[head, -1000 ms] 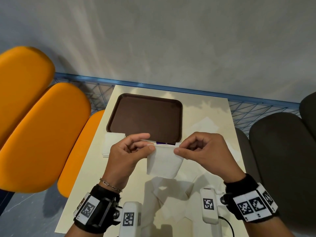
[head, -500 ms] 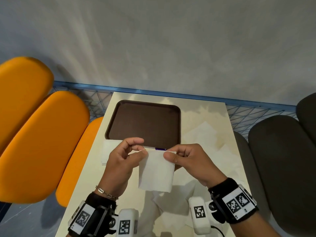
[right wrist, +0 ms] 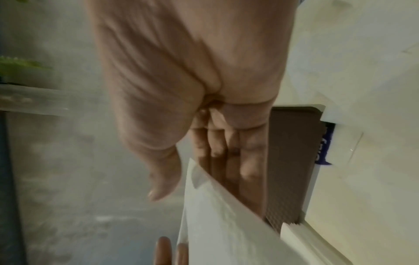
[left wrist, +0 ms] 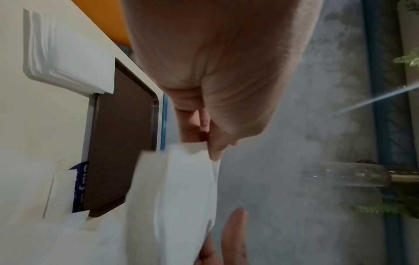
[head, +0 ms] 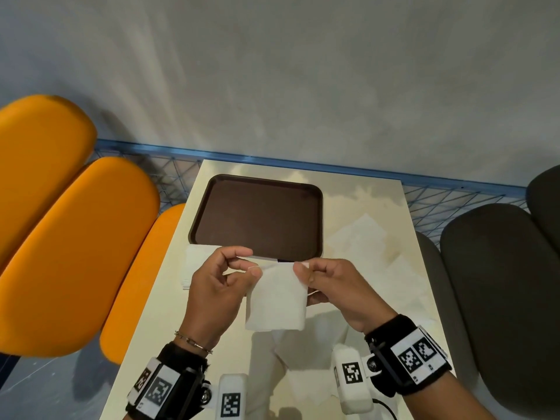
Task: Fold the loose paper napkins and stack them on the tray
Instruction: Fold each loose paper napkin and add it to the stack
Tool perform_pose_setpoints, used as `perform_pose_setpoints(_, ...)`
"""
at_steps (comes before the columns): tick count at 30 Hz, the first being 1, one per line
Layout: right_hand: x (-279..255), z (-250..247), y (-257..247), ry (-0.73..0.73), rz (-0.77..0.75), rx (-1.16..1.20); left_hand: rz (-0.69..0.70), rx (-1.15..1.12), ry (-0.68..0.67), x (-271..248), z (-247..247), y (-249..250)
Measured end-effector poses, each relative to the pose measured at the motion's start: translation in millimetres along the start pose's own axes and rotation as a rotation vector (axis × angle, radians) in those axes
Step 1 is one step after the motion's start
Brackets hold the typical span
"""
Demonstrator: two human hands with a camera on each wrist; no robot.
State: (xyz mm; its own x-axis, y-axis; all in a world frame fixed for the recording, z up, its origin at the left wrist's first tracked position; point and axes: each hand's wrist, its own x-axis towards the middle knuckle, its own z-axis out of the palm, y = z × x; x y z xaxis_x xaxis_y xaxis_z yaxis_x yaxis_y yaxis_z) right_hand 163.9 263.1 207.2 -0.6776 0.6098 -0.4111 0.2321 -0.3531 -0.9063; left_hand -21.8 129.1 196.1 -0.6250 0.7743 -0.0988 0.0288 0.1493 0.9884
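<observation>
Head view shows the left hand (head: 216, 286) and right hand (head: 330, 286) each pinching a top corner of a folded napkin (head: 275, 298), held above the table (head: 151, 313) near the tray (head: 257, 183). That tray holds nothing yet. A napkin stack (head: 197, 262) lies at its near left; loose napkins (head: 363, 237) remain on the right, so most folding seems left.
</observation>
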Motion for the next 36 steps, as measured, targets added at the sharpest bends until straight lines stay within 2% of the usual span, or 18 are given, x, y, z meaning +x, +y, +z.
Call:
perform_pose_setpoints(3,-2.8,7.2,7.7,-0.118,0.047,-0.026,-0.015,0.001,-0.008,0.0,-5.7,-4.5)
perform_pose_setpoints(8,-0.7,10.9,20.8,0.010,0.069,-0.104,-0.005,0.011,0.035,2.0,-16.9,-14.1)
perform_pose_setpoints(14,2.9,17.7,24.9,0.024,0.078,-0.127,0.004,0.017,0.044,4.1,-25.7,-26.8)
perform_pose_setpoints(19,6.6,28.1,29.7,-0.091,0.099,-0.125,-0.007,0.014,0.059,6.0,-36.3,-34.4)
perform_pose_setpoints(23,16.0,34.2,38.4,-0.076,0.146,-0.143,-0.012,-0.003,0.091,6.7,-45.2,-40.8)
perform_pose_setpoints(28,25.2,46.3,44.6,-0.177,0.184,-0.154,-0.059,-0.015,0.146,8.7,-56.0,-54.7)
perform_pose_setpoints(30,32.6,50.6,48.6,-0.155,0.197,-0.175,-0.101,-0.028,0.167,10.4,-60.3,-60.5)
perform_pose_setpoints(32,43.4,55.6,53.2,-0.108,0.202,-0.178,-0.214,-0.103,0.149,11.4,-65.4,-67.4)
perform_pose_setpoints(36,66.6,71.4,62.1,-0.096,0.216,-0.172,-0.482,-0.220,-0.072,8.5,-74.7,-83.6)
